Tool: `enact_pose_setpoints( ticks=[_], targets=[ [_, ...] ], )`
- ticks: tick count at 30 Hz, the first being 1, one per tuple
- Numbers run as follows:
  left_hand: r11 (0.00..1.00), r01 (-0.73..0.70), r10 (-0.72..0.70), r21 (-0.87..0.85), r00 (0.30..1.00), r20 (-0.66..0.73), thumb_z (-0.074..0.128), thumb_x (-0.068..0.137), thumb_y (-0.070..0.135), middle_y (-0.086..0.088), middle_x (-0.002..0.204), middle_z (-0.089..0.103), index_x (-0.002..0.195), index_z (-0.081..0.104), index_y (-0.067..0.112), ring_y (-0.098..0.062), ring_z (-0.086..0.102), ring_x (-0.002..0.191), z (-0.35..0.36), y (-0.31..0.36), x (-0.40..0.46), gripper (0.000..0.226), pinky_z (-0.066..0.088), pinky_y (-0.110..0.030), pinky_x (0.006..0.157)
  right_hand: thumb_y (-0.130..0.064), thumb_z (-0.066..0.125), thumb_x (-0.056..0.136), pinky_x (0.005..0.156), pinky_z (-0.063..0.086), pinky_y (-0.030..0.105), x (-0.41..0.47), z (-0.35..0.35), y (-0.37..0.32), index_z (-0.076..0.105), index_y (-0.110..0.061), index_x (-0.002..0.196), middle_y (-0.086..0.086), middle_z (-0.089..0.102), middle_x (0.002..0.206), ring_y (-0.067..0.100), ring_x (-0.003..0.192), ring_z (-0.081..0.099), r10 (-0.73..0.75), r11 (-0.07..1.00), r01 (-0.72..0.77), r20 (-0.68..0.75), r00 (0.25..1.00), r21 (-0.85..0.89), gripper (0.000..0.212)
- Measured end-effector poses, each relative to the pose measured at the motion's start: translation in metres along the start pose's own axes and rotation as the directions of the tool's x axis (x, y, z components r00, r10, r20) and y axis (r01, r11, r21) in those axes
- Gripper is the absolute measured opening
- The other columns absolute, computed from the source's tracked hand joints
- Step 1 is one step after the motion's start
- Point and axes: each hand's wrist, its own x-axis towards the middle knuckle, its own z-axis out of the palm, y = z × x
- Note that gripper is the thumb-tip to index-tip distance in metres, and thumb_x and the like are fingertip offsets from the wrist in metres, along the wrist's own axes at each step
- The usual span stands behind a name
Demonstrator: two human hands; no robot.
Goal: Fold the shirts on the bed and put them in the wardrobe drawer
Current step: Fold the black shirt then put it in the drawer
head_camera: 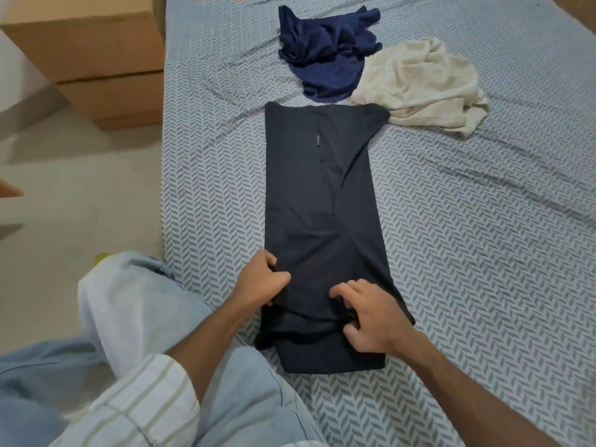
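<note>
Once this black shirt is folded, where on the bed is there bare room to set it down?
The widest bare sheet lies right of the black shirt, below the cream shirt. A narrower strip runs left of it to the bed edge. It is crowded at the far end: the blue shirt and the cream shirt lie bunched together, the cream one touching the black shirt's top corner.

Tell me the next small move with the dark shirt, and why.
Probably lift the near end and fold it away toward the collar end: both hands, left hand and right hand, already pinch the dark shirt, which lies in a long narrow strip on the bed.
</note>
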Motion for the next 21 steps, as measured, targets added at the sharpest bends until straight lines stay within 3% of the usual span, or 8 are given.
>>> enact_pose_setpoints(
  ticks=[2, 5, 7, 10, 12, 15, 18, 21],
  targets=[
    [0.960, -0.102, 0.127, 0.262, 0.989, -0.079, 0.066, 0.081, 0.030, -0.002, 0.094, 0.063, 0.112, 0.048, 0.021, -0.020, 0.061, 0.084, 0.001, 0.001, 0.009, 0.037, 0.050, -0.033, 0.071, -0.036, 0.060, 0.073, 0.071, 0.046, 0.029, 0.007, -0.008, 0.003, 0.060, -0.027, 0.105, -0.014, 0.052, 0.080, 0.007, 0.074, 0.048, 0.051, 0.988, -0.054, 0.027, 0.998, 0.146, 0.034],
    [0.829, -0.340, 0.435, 0.444, 0.891, -0.129, 0.063, 0.081, 0.032, -0.006, 0.112, 0.063, 0.119, 0.061, 0.016, -0.026, 0.058, 0.105, 0.010, 0.020, 0.030, 0.041, 0.049, -0.041, 0.093, -0.034, 0.066, 0.087, 0.067, 0.046, 0.021, 0.033, -0.020, 0.010, 0.067, -0.026, 0.094, -0.011, 0.062, 0.076, 0.006, 0.066, 0.056, 0.210, 0.934, -0.177, -0.077, 0.975, 0.309, 0.010],
    [0.717, -0.478, 0.585, 0.508, 0.808, -0.065, 0.061, 0.081, 0.027, -0.005, 0.113, 0.064, 0.112, 0.069, 0.015, -0.027, 0.055, 0.111, 0.017, 0.043, 0.045, 0.034, 0.047, -0.042, 0.096, -0.026, 0.066, 0.090, 0.072, 0.046, 0.019, 0.060, -0.025, 0.023, 0.069, -0.024, 0.091, -0.011, 0.068, 0.079, 0.005, 0.069, 0.060, 0.373, 0.889, -0.316, -0.126, 0.919, 0.331, 0.004],
    [0.657, -0.596, 0.655, 0.461, 0.755, 0.042, 0.062, 0.084, 0.018, -0.002, 0.109, 0.066, 0.109, 0.070, 0.012, -0.025, 0.054, 0.111, 0.030, 0.073, 0.066, 0.027, 0.048, -0.039, 0.096, -0.028, 0.063, 0.088, 0.076, 0.052, 0.026, 0.107, -0.036, 0.055, 0.071, -0.023, 0.091, -0.009, 0.072, 0.082, 0.010, 0.076, 0.068, 0.617, 0.707, -0.505, -0.083, 0.783, 0.495, 0.009],
    [0.751, -0.551, 0.565, 0.364, 0.821, 0.078, 0.064, 0.086, 0.018, 0.002, 0.106, 0.068, 0.116, 0.067, 0.015, -0.021, 0.058, 0.108, 0.036, 0.085, 0.079, 0.031, 0.050, -0.034, 0.095, -0.024, 0.059, 0.088, 0.064, 0.054, 0.031, 0.141, -0.047, 0.074, 0.069, -0.022, 0.085, -0.005, 0.071, 0.077, 0.012, 0.067, 0.068, 0.715, 0.539, -0.538, -0.014, 0.699, 0.648, 0.011],
    [0.964, -0.252, 0.242, 0.082, 0.963, 0.121, 0.074, 0.075, 0.033, 0.015, 0.085, 0.069, 0.104, 0.065, 0.032, -0.015, 0.066, 0.096, 0.039, 0.093, 0.100, 0.030, 0.052, -0.038, 0.096, -0.011, 0.053, 0.090, 0.054, 0.052, 0.026, 0.193, -0.062, 0.094, 0.063, -0.018, 0.076, 0.000, 0.064, 0.069, 0.009, 0.055, 0.061, 0.782, 0.370, -0.495, 0.024, 0.623, 0.786, 0.019],
    [0.992, -0.126, 0.123, -0.001, 0.972, 0.199, 0.073, 0.058, 0.050, 0.012, 0.083, 0.068, 0.087, 0.063, 0.034, -0.019, 0.068, 0.097, 0.042, 0.099, 0.120, 0.034, 0.050, -0.044, 0.100, -0.007, 0.051, 0.088, 0.057, 0.055, 0.025, 0.242, -0.071, 0.123, 0.063, -0.016, 0.076, 0.005, 0.063, 0.071, 0.014, 0.059, 0.062, 0.816, 0.295, -0.481, 0.044, 0.577, 0.826, 0.019],
    [0.994, -0.104, 0.097, 0.018, 0.970, 0.224, 0.075, 0.060, 0.058, 0.012, 0.087, 0.070, 0.079, 0.068, 0.031, -0.020, 0.067, 0.099, 0.044, 0.100, 0.130, 0.034, 0.046, -0.045, 0.103, -0.009, 0.059, 0.084, 0.059, 0.058, 0.028, 0.286, -0.079, 0.153, 0.068, -0.008, 0.086, 0.008, 0.065, 0.074, 0.016, 0.061, 0.065, 0.876, 0.230, -0.477, 0.034, 0.482, 0.849, 0.009]
  ],
)
